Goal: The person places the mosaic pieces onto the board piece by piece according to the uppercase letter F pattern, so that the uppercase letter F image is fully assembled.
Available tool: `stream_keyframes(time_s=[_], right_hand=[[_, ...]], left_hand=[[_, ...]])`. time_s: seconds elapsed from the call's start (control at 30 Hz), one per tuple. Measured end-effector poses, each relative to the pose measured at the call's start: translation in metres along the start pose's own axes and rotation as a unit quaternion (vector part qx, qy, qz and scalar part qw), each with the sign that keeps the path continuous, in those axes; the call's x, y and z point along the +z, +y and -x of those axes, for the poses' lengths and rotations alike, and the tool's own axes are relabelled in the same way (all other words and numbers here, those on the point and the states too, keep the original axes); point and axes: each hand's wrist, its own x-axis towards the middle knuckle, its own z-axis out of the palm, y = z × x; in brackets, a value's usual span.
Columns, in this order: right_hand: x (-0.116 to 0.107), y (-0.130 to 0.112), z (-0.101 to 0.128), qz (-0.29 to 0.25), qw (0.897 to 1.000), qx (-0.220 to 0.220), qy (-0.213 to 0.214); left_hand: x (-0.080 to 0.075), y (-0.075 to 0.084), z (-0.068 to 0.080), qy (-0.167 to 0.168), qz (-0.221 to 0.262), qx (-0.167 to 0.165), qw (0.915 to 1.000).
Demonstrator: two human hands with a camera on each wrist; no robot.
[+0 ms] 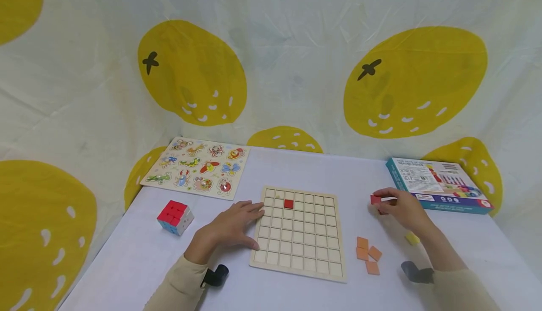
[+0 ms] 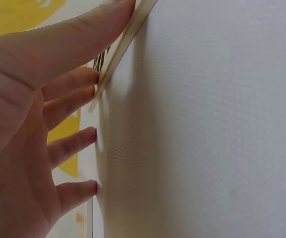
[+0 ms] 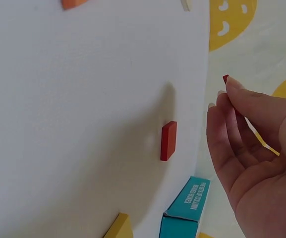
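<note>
A pale wooden grid board (image 1: 298, 259) lies in the middle of the white table, with one red tile (image 1: 289, 203) set in a cell near its far edge. My left hand (image 1: 247, 221) rests flat against the board's left edge, fingers straight; in the left wrist view its thumb (image 2: 83, 29) touches the board's rim (image 2: 118, 49). To the right of the board, my right hand (image 1: 379, 202) pinches a small red tile (image 1: 375, 200) just above the table. The right wrist view shows that tile (image 3: 226, 79) at the fingertips (image 3: 230, 84) and another red tile (image 3: 168, 141) lying on the table below.
Three orange tiles (image 1: 367, 254) and a yellow tile (image 1: 412, 238) lie right of the board. A blue box (image 1: 438, 184) sits at the back right, an insect peg puzzle (image 1: 196, 167) at the back left, a colour cube (image 1: 175, 217) at the left. A lemon-print cloth hangs behind.
</note>
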Motion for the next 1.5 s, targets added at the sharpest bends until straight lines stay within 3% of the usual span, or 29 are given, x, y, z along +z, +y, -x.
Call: stream_keyframes(time_s=[0.5,0.8,1.2,1.5], right_hand=[[0.019,-0.029,-0.008,-0.044,0.999,-0.011,-0.013],[0.048,-0.052,-0.021,-0.074,0.996,-0.033,-0.035],[0.087,-0.092,-0.036,-0.069,0.995,-0.017,-0.065],[0.107,-0.107,-0.044,-0.061,0.994,-0.069,-0.062]], left_hand=[[0.001,-0.001,0.000,-0.001,-0.004,-0.004,1.0000],[-0.001,-0.003,0.000,-0.002,-0.010,-0.011,0.9999],[0.001,-0.005,-0.002,0.003,0.001,-0.008,1.0000],[0.002,-0.004,-0.003,0.004,-0.002,-0.007,1.0000]])
